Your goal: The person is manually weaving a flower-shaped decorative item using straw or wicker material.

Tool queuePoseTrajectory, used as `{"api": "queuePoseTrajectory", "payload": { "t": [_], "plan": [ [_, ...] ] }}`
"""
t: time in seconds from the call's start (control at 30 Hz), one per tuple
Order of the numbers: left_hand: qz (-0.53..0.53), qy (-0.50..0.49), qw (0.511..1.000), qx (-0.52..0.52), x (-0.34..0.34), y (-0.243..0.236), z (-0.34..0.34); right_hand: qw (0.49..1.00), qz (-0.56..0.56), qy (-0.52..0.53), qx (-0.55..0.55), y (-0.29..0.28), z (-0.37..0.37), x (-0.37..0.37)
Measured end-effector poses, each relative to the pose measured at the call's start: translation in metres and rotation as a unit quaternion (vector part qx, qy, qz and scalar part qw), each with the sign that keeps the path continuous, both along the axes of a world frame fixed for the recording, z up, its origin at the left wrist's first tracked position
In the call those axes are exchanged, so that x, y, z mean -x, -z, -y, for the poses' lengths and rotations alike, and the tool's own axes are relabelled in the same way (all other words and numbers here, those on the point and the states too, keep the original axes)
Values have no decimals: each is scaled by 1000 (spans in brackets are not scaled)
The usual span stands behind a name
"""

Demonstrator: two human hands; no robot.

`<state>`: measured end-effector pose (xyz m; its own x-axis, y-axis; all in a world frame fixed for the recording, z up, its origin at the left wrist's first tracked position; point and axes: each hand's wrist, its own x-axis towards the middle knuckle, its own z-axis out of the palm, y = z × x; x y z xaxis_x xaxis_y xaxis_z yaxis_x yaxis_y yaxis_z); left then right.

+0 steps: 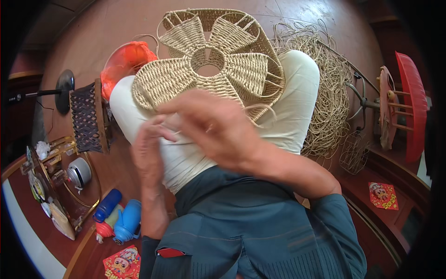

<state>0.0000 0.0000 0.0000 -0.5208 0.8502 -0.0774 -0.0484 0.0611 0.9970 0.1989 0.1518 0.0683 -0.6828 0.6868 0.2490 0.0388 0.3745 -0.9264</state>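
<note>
Brown floor [95, 46] spreads far; near, left hand [149, 144] and right hand [211, 125] curl, grip unclear; best steady the woven basket [160, 83].

My bare R grip [214, 129] & bare L grip [151, 145] are blurred; can't tell what, if anything, they hold. R grip hides pt of the tan, flower-shaped woven-cord piece [162, 81]. Btm edge cuts off my dark teal cloth shirt [246, 209] & a red, squarish paper decoration [122, 264].
</note>
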Motion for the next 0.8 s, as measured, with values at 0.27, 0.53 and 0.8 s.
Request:
{"api": "queuePoseTrajectory", "payload": {
  "t": [0.27, 0.53, 0.8],
  "plan": [
    [197, -140, 970, -7, 58, -9, 27, 975, 99, 139, 141, 21, -34, -96],
    [86, -187, 974, 94, 70, -7, 32, 973, 193, 125, -18, 36, -9, -99],
    [48, -212, 974, 61, 79, -31, 26, 972, 190, 116, -71, 38, -7, -91]
  ]
}}
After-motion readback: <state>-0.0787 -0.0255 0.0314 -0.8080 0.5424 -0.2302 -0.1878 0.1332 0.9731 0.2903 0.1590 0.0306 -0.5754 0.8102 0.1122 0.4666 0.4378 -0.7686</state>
